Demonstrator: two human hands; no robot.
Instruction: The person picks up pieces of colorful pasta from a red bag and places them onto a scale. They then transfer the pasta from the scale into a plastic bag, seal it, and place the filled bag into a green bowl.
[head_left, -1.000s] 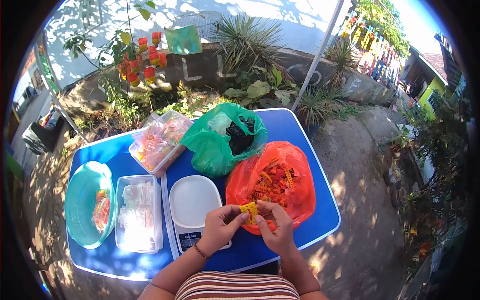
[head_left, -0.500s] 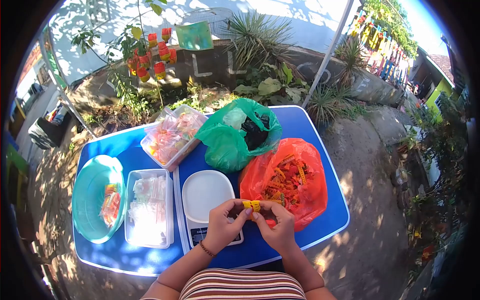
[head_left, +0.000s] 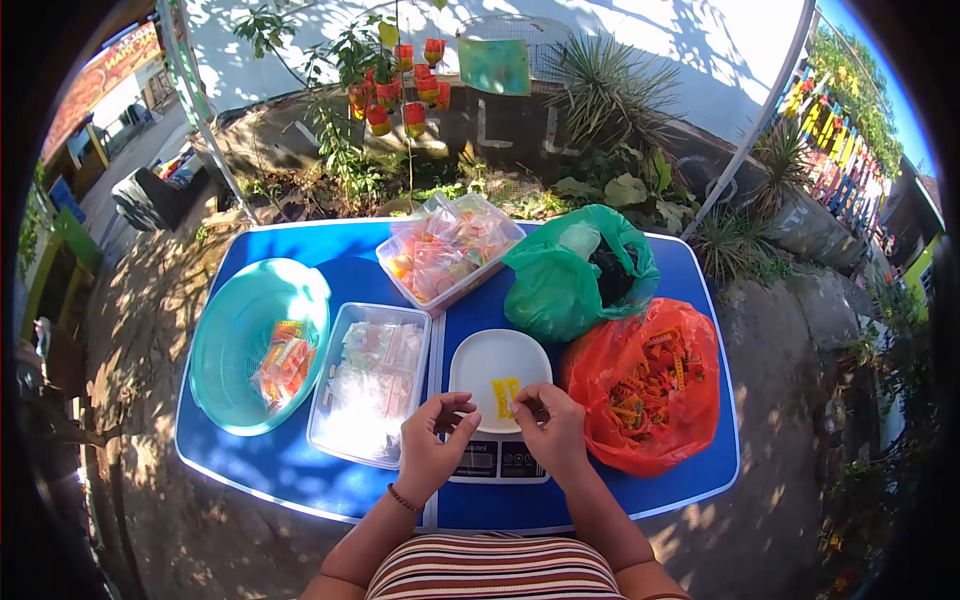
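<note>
A white kitchen scale (head_left: pixel 466 365) stands at the front middle of the table. On its plate lie small yellow printed strips (head_left: pixel 504 397). My right hand (head_left: pixel 556 428) is over the plate's right edge, thumb and forefinger pinched at the right side of one yellow strip. At the left edge of the plate, my left hand (head_left: pixel 436 440) is raised with its fingers apart and holds nothing. Just right of my right hand sits a red plastic bag (head_left: pixel 600 415), full of similar yellow and red strips (head_left: pixel 640 395). The scale's display panel (head_left: pixel 480 460) shows partly between my wrists.
A turquoise basin (head_left: pixel 215 350) with orange packets stands at the left. Beside it is a clear container (head_left: pixel 318 425) of small plastic bags. Farther back are a tub of filled bags (head_left: pixel 450 245) and a green plastic bag (head_left: pixel 545 290). A metal pole (head_left: pixel 745 150) rises behind the table.
My hands have parted and moved over the scale. The yellow strip both held is now at the plate with my right hand; my left hand has let go. The view has turned left.
</note>
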